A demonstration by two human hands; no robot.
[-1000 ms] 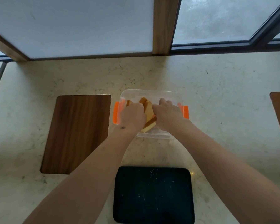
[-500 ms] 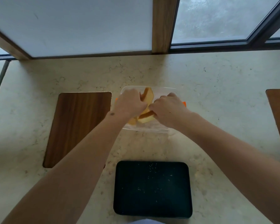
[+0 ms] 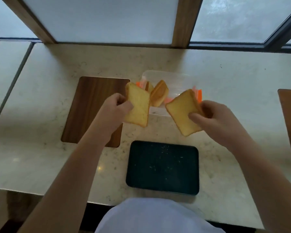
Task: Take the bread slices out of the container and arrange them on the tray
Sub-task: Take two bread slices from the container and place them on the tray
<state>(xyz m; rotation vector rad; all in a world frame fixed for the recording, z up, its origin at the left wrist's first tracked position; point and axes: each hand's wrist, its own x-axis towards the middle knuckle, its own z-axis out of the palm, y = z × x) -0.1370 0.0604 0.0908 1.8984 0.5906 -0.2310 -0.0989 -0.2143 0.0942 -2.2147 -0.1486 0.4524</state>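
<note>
Both hands have come up out of the container since a second ago, each now carrying bread, so the transfer to the tray can begin. Across the pale desk (image 3: 225, 84), the dark tray (image 3: 163, 167) lies nearest the person, bare but for crumbs, with the clear container (image 3: 166, 76) beyond it, more slices (image 3: 159, 95) standing inside. Raised between them, the left hand (image 3: 115, 108) has its fingers (image 3: 124, 105) pinching one slice (image 3: 138, 105), and the right hand (image 3: 218, 118) has its fingers (image 3: 196, 116) pinching what looks like a pair of slices (image 3: 183, 113).
</note>
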